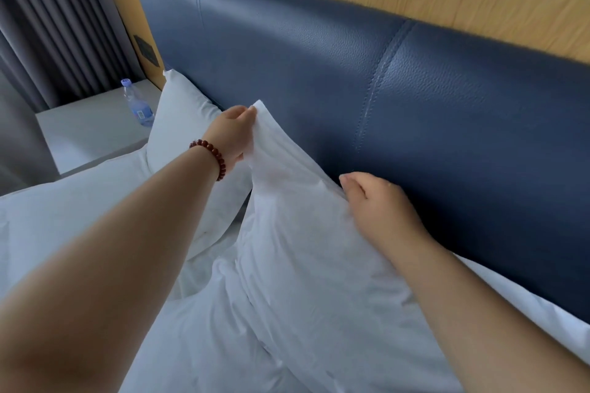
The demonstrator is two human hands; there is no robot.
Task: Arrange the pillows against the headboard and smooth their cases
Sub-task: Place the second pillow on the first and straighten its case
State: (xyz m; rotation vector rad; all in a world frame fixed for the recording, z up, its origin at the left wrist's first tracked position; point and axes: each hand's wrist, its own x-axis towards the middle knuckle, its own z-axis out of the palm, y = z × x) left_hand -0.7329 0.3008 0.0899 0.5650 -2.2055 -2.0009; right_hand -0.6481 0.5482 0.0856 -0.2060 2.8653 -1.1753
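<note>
A white pillow (306, 265) leans against the dark blue padded headboard (351, 73) in the middle of the bed. My left hand (231, 134), with a red bead bracelet on the wrist, pinches the pillow's upper left corner and holds it up. My right hand (380, 204) lies on the pillow's top edge close to the headboard, fingers curled onto the case. A second white pillow (182, 124) stands upright against the headboard at the far left, partly behind my left arm.
A white duvet (79, 207) covers the bed at the left and front. A white bedside table (92, 128) carries a clear water bottle (139, 105). Grey curtains (54, 25) hang at the far left. A wooden panel (447, 0) runs above the headboard.
</note>
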